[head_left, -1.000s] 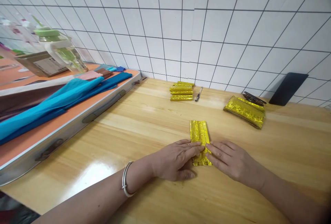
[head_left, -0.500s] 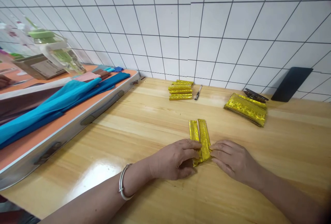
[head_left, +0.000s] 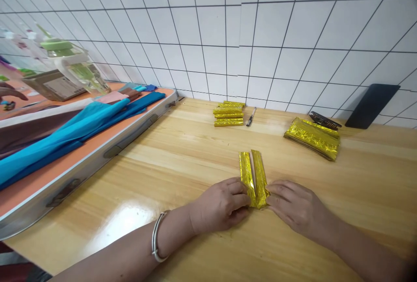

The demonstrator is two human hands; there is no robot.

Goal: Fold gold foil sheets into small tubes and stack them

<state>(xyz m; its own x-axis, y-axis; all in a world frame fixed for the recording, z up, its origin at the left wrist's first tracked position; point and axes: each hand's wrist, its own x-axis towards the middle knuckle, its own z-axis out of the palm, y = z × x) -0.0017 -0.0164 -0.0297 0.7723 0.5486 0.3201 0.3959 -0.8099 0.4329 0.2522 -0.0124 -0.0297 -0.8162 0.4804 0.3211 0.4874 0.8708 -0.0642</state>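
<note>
A sheet of shiny gold foil paper (head_left: 259, 173) lies on the wooden table in front of me, its two long sides folded in so that a narrow gap runs between them, wider at the far end. My left hand (head_left: 226, 204) grips its lower left edge with curled fingers; the thumb is mostly hidden under them. At the lower right edge, my right hand (head_left: 289, 206) pinches the paper between thumb and fingertips. A silver bangle (head_left: 156, 236) circles my left wrist.
Several folded gold strips (head_left: 228, 114) lie near the wall beside a pen (head_left: 251, 117). To the right are a stack of gold foil sheets (head_left: 312, 137), a black hair clip (head_left: 325, 120) and a dark flat panel (head_left: 372, 106). Blue cloth (head_left: 81, 121) covers an orange-topped table; another person's hand (head_left: 11, 92) shows there.
My left fingers have drawn back leftward from the middle of the paper to its lower left edge. The two folded sides now meet at the near end. The other person's hand reaches further in.
</note>
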